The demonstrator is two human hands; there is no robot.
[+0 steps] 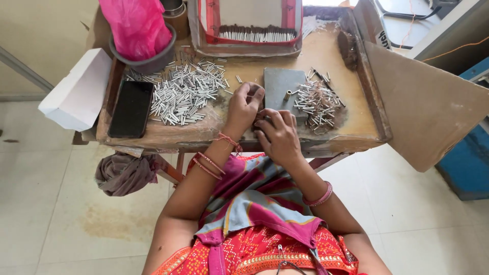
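Both hands work near the front edge of the surface (326,51), close together. The left hand (244,104) has its grip curled and pinched on what looks like a small metal tube, too small to be sure. The right hand (277,135) is closed in a loose fist; I cannot tell what its grip holds. A large heap of silver tubes (186,91) lies toward the left edge beside a black phone (131,108). A smaller darker pile (317,102) sits right of a grey block (279,84), so judging by that, most tubes remain unworked.
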